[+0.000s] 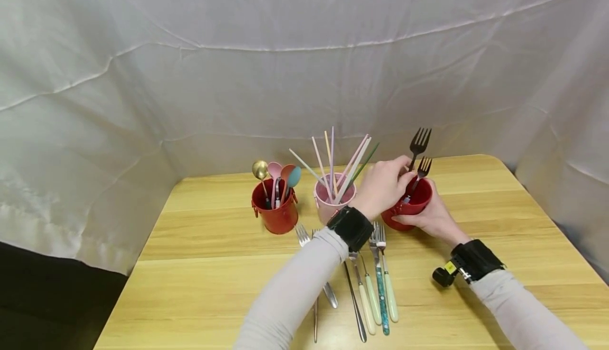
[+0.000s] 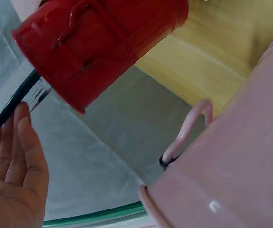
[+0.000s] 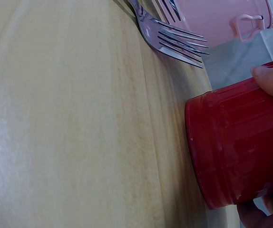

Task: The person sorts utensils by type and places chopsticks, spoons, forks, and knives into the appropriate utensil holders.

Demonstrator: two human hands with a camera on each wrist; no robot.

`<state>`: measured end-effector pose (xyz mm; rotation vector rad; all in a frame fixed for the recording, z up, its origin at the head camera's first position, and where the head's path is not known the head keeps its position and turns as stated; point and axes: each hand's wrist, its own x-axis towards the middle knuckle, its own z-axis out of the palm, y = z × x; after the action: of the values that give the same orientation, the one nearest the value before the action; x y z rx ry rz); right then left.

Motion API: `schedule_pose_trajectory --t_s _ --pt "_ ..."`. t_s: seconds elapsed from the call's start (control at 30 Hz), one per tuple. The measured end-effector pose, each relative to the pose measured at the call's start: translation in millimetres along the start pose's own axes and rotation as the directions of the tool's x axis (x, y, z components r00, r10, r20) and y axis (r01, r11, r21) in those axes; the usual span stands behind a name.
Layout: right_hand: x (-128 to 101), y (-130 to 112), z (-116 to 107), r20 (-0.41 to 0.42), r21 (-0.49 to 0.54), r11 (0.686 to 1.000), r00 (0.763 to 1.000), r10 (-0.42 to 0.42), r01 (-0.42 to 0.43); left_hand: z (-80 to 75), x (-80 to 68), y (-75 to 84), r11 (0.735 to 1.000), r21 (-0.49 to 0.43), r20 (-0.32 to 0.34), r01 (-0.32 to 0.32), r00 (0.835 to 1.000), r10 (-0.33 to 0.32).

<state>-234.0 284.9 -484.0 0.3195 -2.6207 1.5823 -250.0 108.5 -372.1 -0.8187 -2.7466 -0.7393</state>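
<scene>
Loose forks (image 1: 376,281) on yellow wooden table (image 1: 214,265); creased white backdrop (image 1: 238,64) behind

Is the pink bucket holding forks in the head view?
No: the pink bucket holds pastel chopsticks, while the two dark forks stand in the red bucket on the right.

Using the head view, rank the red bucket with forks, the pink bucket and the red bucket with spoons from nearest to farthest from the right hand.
1. Red bucket with forks: held by the right hand, on the right.
2. Pink bucket: middle, behind the left wrist.
3. Red bucket with spoons: far left of the row.
</scene>
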Motion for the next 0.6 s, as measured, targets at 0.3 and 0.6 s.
schedule_pose_trajectory --t_s 0.3,0.6 --pt "0 -3 1 -0.006 0.047 0.999 1.000 0.005 -0.005 6.7 -5.0 -5.8 0.999 -0.006 0.044 0.052 0.998 -0.052" --pt "-2 -5 -1 -0.005 0.016 1.000 1.000 0.019 -0.019 -9.7 -23.1 -11.7 1.000 -0.005 0.028 -0.012 1.000 0.012"
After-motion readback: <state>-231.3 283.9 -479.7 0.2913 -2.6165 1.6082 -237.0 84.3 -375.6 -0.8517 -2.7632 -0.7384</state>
